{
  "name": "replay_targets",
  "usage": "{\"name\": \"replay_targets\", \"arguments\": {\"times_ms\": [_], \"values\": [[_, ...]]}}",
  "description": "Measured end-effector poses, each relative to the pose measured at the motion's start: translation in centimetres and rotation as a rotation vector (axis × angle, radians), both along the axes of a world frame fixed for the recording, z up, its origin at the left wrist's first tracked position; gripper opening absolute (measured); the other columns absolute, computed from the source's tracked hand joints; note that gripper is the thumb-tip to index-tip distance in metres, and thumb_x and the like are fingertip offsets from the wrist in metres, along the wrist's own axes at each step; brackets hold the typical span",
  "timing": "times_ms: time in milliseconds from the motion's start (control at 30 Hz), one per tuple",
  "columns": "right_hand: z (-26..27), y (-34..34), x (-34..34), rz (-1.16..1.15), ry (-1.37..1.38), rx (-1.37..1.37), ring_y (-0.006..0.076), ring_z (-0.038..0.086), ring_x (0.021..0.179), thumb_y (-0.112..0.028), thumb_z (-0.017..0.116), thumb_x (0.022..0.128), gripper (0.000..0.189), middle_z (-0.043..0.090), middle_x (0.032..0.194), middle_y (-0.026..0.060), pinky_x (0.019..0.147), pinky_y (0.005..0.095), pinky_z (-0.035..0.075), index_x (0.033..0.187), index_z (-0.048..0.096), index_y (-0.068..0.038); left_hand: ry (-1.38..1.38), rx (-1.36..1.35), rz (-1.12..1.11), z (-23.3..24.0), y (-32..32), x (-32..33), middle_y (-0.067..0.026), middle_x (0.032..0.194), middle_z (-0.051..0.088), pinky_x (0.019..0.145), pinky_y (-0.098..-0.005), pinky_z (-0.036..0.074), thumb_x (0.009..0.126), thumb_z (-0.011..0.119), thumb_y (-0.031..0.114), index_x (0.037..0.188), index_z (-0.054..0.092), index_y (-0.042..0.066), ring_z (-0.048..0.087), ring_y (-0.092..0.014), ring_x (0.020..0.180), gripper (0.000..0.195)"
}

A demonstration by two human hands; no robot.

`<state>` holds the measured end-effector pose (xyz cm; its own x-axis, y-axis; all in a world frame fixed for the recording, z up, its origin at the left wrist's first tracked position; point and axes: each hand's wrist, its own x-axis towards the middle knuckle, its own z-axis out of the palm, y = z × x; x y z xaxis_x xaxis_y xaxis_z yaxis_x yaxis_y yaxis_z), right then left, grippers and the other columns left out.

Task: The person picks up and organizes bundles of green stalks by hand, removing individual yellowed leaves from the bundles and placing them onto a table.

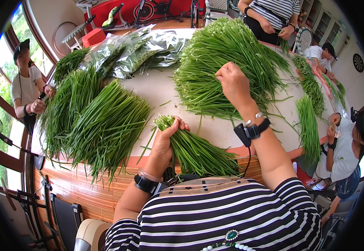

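My left hand (166, 135) is closed around a bundle of garlic chives (200, 152), its cut or budded ends up by my thumb and its long leaves trailing to the lower right over the table's near edge. Over the large heap of chives (207, 59) at the back centre is my right hand (232, 78), fingers curled and pinched at the heap's surface; whether a stem is between them I cannot tell. To the left of my left hand lie two big piles of chives, a nearer one (109, 125) and a farther one (75, 91).
Clear plastic bags of greens (134, 53) lie at the back left of the white table (156, 84). More greens (309, 84) and a chive bunch (307, 125) lie at the right. Several people handle greens around the table. Loose leaves are scattered on it.
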<state>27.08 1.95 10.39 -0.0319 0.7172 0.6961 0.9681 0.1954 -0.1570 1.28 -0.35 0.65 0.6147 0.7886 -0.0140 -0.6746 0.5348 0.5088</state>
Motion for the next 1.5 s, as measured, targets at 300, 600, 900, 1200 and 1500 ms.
{"name": "replay_targets", "arguments": {"times_ms": [300,600,900,1200,1500], "values": [[-3.5,-5.0,-8.9,0.533,0.747,-0.517,0.0116,0.057,0.061,-0.009,0.072,0.084,0.010,0.065,0.074,0.0088,0.059,0.0284,0.047,0.084,0.066,0.000,0.163,-0.083,0.062,1.4,-0.5,0.0,-0.0073,0.091,0.065,0.081,-0.0367,0.055,0.087,0.072,0.009,0.115,0.058,0.002,0.064,-0.021,0.088,0.032],[-1.3,-1.2,-4.1,0.149,0.121,-0.139,0.0323,0.064,0.080,-0.010,0.067,0.084,0.004,0.062,0.088,0.0104,0.066,0.0428,0.053,0.087,0.066,-0.008,0.105,0.002,0.055,1.7,-0.6,0.3,-0.0094,0.097,0.067,0.096,-0.0392,0.050,0.091,0.068,0.014,0.103,0.062,0.003,0.064,-0.024,0.099,0.017],[-1.2,-0.8,-4.9,0.204,0.060,-0.071,0.0302,0.064,0.081,-0.007,0.064,0.084,0.001,0.062,0.090,0.0089,0.067,0.0396,0.054,0.085,0.064,-0.007,0.025,-0.091,0.092,0.8,-0.5,0.2,-0.0045,0.083,0.060,0.084,-0.0339,0.053,0.088,0.071,0.008,0.109,0.058,0.004,0.061,-0.020,0.085,0.025],[-2.9,-5.3,-8.4,0.530,0.448,-0.418,0.0235,0.063,0.068,-0.004,0.069,0.083,0.005,0.065,0.077,0.0117,0.063,0.0330,0.050,0.085,0.065,-0.001,0.112,-0.100,0.103,-0.1,-0.3,-0.2,-0.0069,0.093,0.065,0.079,-0.0353,0.055,0.088,0.072,0.012,0.109,0.061,0.005,0.065,-0.020,0.085,0.026],[-0.4,-0.5,-0.9,-0.104,0.080,-0.170,0.0325,0.064,0.088,-0.015,0.068,0.086,0.011,0.062,0.095,0.0113,0.071,0.0438,0.053,0.092,0.063,-0.007,-0.013,-0.045,-0.013,0.6,-0.4,0.1,-0.0037,0.093,0.061,0.093,-0.0411,0.049,0.092,0.068,0.020,0.098,0.059,0.008,0.061,-0.022,0.098,0.016]]}}
